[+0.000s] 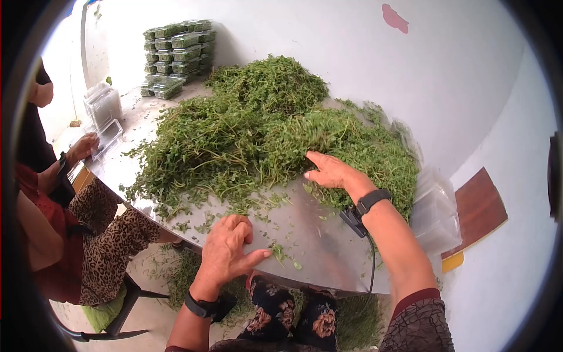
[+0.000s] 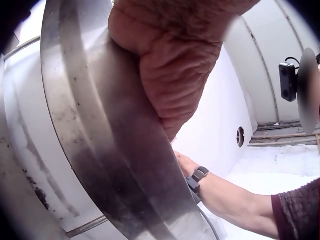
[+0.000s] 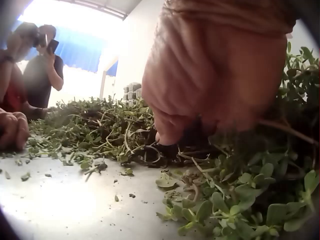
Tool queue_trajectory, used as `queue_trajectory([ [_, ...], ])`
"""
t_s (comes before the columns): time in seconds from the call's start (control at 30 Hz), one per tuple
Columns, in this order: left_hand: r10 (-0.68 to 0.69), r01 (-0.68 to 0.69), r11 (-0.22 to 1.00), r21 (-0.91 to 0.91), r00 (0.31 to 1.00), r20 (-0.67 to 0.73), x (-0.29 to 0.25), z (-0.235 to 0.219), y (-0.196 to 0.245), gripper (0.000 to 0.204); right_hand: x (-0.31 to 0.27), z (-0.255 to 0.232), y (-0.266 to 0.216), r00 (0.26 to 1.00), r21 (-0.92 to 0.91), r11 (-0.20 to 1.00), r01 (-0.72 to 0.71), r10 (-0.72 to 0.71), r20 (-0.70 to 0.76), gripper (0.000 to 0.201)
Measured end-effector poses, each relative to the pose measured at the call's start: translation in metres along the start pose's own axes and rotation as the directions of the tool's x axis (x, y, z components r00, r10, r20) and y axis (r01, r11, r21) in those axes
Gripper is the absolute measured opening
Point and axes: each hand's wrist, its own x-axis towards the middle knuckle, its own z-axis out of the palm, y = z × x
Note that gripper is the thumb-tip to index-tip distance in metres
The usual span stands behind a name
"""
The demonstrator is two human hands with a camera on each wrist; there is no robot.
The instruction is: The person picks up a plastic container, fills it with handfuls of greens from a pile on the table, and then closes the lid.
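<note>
A big heap of cut leafy greens (image 1: 217, 135) with small rounded leaves and thin stems lies on the metal table (image 1: 319, 246). My right hand (image 1: 335, 171) reaches into its near right part, index finger extended and thumb apart from it. In the right wrist view the thumb tip shows low among the stems (image 3: 197, 167), while the other fingertips are hidden in the greens. Greens just beyond this hand look blurred. At the table's near edge rests my left hand (image 1: 227, 249), fingers loosely bent, thumb pointing right toward a loose sprig (image 1: 277, 252), with nothing held.
Filled clear boxes (image 1: 179, 50) are stacked at the back left. Empty clear containers stand at the left (image 1: 102, 105) and right (image 1: 437, 214). A seated person's hand (image 1: 85, 145) holds an open clear box at the left edge. A cable (image 1: 373, 273) hangs from my right wrist camera.
</note>
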Motion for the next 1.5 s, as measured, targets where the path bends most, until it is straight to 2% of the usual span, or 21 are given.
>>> queue_trajectory([
  [0.1,-0.001,0.001,1.000,-0.005,1.000,0.005,0.000,0.000,-0.002,0.044,-0.008,-0.004,-0.006,0.990,0.082,0.996,-0.030,0.018,0.140,0.062],
  [0.17,-0.012,0.012,1.000,-0.004,1.000,0.011,0.000,0.001,-0.004,0.044,-0.027,-0.004,-0.013,0.990,0.010,1.000,-0.007,0.006,0.139,0.056],
  [0.23,-0.001,0.001,1.000,-0.025,1.000,0.019,-0.001,0.000,-0.003,0.043,-0.053,-0.004,-0.020,0.980,0.071,0.980,0.186,-0.190,0.051,0.044],
  [0.3,-0.003,0.003,1.000,0.017,1.000,-0.007,-0.001,0.000,-0.002,0.043,-0.092,-0.013,-0.033,0.991,0.138,0.981,0.135,-0.135,-0.006,0.038],
  [0.37,0.015,-0.015,1.000,-0.009,1.000,-0.009,-0.002,0.003,-0.005,0.042,-0.128,-0.021,-0.033,0.975,0.153,0.969,0.195,-0.174,-0.138,0.035],
  [0.4,0.033,-0.033,0.999,-0.003,0.999,-0.027,-0.002,0.003,-0.006,0.041,-0.145,-0.020,-0.025,0.921,0.020,0.961,0.275,-0.257,-0.293,0.030],
  [0.43,0.049,-0.049,0.999,0.003,0.998,-0.044,-0.002,0.004,-0.006,0.040,-0.162,-0.024,-0.019,0.924,0.016,0.967,0.254,-0.237,-0.301,0.030],
  [0.5,0.060,-0.060,0.998,-0.011,0.998,-0.030,-0.002,0.004,-0.004,0.039,-0.199,-0.033,-0.007,0.834,-0.304,0.933,0.193,-0.319,-0.449,0.030],
  [0.53,0.037,-0.038,0.999,-0.007,0.999,-0.036,-0.003,0.004,-0.003,0.038,-0.217,-0.036,0.000,0.836,-0.306,0.936,0.175,-0.305,-0.455,0.030],
  [0.57,0.014,-0.014,1.000,-0.001,0.999,-0.047,-0.004,0.004,-0.003,0.037,-0.235,-0.039,0.007,0.831,-0.225,0.972,0.069,-0.181,-0.525,0.031],
  [0.6,0.093,-0.091,0.995,0.031,0.994,-0.062,-0.004,0.002,-0.004,0.031,-0.253,-0.042,0.013,0.809,-0.136,0.990,-0.031,-0.055,-0.585,0.031],
  [0.63,0.105,-0.103,0.994,0.027,0.993,-0.063,-0.005,0.002,-0.008,0.031,-0.269,-0.044,0.020,0.804,-0.139,0.989,-0.041,-0.050,-0.593,0.031],
  [0.7,0.006,-0.030,0.944,-0.327,0.997,-0.073,-0.011,0.002,-0.016,0.022,-0.298,-0.042,0.037,0.732,0.031,0.967,-0.254,0.214,-0.646,0.032],
  [0.77,0.074,-0.119,0.915,-0.385,0.989,-0.131,-0.015,-0.006,-0.007,0.018,-0.323,-0.037,0.063,0.716,0.010,0.952,-0.307,0.238,-0.657,0.032],
  [0.87,-0.033,-0.003,0.812,-0.583,0.998,-0.052,-0.034,-0.013,0.014,0.020,-0.344,-0.024,0.097,0.713,-0.030,0.929,-0.370,0.262,-0.651,0.033],
  [0.93,0.022,0.138,0.664,-0.735,0.979,0.204,-0.048,-0.007,0.024,0.021,-0.351,-0.021,0.104,0.719,-0.047,0.922,-0.384,0.266,-0.642,0.034],
  [1.0,0.067,0.231,0.691,-0.685,0.923,0.379,-0.057,0.005,0.034,0.016,-0.350,-0.019,0.105,0.699,-0.149,0.910,-0.387,0.184,-0.691,0.031],
  [1.13,0.106,0.329,0.765,-0.553,0.782,0.614,-0.083,0.055,0.026,0.016,-0.345,-0.025,0.111,0.717,-0.067,0.939,-0.338,0.211,-0.664,0.027],
  [1.23,0.143,0.300,0.840,-0.452,0.681,0.718,-0.098,0.087,0.021,0.018,-0.342,-0.030,0.103,0.703,-0.029,0.943,-0.331,0.226,-0.674,0.020],
  [1.43,0.266,0.175,0.867,-0.468,0.631,0.729,-0.116,0.145,0.013,0.021,-0.341,-0.034,0.105,0.726,-0.024,0.960,-0.279,0.195,-0.659,0.014],
  [1.5,0.284,0.139,0.875,-0.464,0.628,0.724,-0.118,0.154,0.012,0.021,-0.340,-0.039,0.104,0.722,0.124,0.949,-0.289,0.301,-0.623,0.015],
])
